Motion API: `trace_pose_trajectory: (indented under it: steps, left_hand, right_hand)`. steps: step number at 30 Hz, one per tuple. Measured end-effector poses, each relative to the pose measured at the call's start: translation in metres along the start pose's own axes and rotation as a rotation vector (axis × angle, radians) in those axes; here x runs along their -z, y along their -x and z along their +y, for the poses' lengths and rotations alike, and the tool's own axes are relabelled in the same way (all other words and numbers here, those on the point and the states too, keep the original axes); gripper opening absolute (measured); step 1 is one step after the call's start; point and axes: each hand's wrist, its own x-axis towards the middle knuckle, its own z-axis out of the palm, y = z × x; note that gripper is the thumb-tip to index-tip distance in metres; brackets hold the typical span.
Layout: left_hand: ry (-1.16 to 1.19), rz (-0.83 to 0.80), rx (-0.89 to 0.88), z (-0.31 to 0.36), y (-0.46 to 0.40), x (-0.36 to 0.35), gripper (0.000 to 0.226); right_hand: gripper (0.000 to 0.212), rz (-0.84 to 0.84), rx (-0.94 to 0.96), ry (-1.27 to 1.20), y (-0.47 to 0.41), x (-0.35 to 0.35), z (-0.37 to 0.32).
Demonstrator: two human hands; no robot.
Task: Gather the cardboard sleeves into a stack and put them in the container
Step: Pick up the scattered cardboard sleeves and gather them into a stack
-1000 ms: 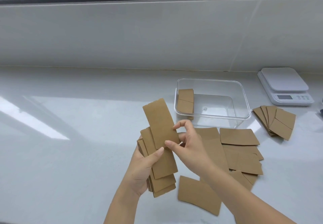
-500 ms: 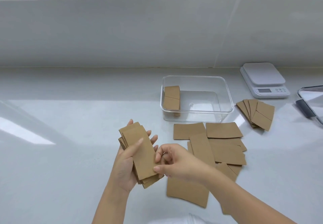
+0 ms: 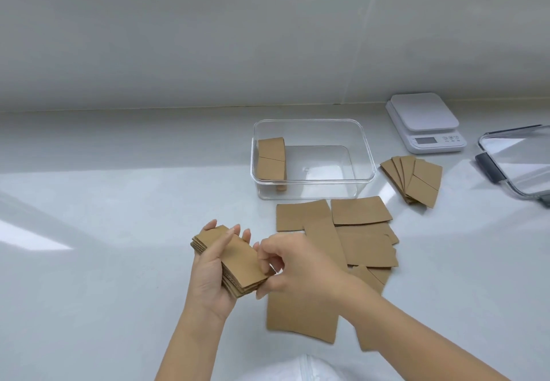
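Observation:
My left hand [image 3: 209,276] holds a stack of brown cardboard sleeves [image 3: 238,261], thumb across the top. My right hand [image 3: 293,264] pinches the stack's right edge with its fingertips. Several loose sleeves [image 3: 357,232] lie flat on the counter to the right of my hands, and one more sleeve [image 3: 300,318] lies below my right wrist. A clear plastic container [image 3: 366,154] stands behind them, with a small bundle of sleeves [image 3: 271,159] upright against its left wall. A fanned pile of sleeves [image 3: 416,181] lies right of the container.
A white kitchen scale [image 3: 425,122] sits at the back right. The container's clear lid [image 3: 518,163] with grey clips lies at the right edge. A tiled wall [image 3: 208,41] rises behind the pale counter [image 3: 104,202]. White clothing [image 3: 297,371] shows at the bottom edge.
The raised sleeve has been laid onto the stack in my left hand and the stack squared up. Both hands have come lower, and my right hand now grips the stack's edge.

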Motion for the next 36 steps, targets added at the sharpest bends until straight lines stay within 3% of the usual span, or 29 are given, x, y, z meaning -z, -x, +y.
trace_pose_trajectory:
  steps: [3, 7, 10, 15, 20, 22, 26, 30, 32, 34, 36]
  left_hand:
    - [-0.002, 0.046, 0.021, -0.006, -0.002, 0.004, 0.030]
    - [0.075, 0.123, 0.046, -0.005, -0.008, 0.013, 0.020]
    - [0.097, 0.143, 0.099, -0.003, -0.008, 0.013, 0.012]
    - [0.085, 0.155, 0.194, -0.007, -0.005, 0.005, 0.016]
    - [0.067, 0.185, 0.161, -0.004, -0.003, 0.009, 0.014]
    - [0.073, 0.197, 0.140, 0.000, -0.002, 0.010, 0.014]
    - [0.076, 0.197, 0.120, 0.002, -0.002, 0.014, 0.012]
    - [0.074, 0.189, 0.120, 0.003, -0.001, 0.017, 0.014]
    - [0.073, 0.190, 0.124, 0.003, -0.001, 0.017, 0.014]
    - [0.072, 0.195, 0.122, 0.004, -0.001, 0.017, 0.014]
    - [0.072, 0.199, 0.126, 0.003, -0.001, 0.017, 0.015]
  right_hand:
    - [0.033, -0.085, -0.122, 0.032, 0.001, 0.013, 0.013]
    - [0.041, 0.252, -0.461, 0.156, 0.005, 0.037, 0.047]
    - [0.062, 0.246, -0.659, 0.272, 0.010, 0.039, 0.063]
    - [0.066, 0.252, -0.755, 0.291, 0.005, 0.026, 0.067]
    - [0.089, 0.202, -0.691, 0.246, 0.003, 0.039, 0.069]
    - [0.082, 0.144, -0.642, 0.237, 0.005, 0.044, 0.069]
    - [0.034, 0.053, -0.603, 0.274, 0.003, 0.056, 0.069]
    - [0.046, -0.040, -0.621, 0.239, 0.002, 0.070, 0.067]
    - [0.039, -0.023, -0.642, 0.051, 0.000, 0.076, 0.068]
    - [0.020, 0.115, -0.656, -0.329, -0.004, 0.078, 0.068]
    - [0.013, 0.284, -0.658, -0.582, -0.011, 0.074, 0.070]
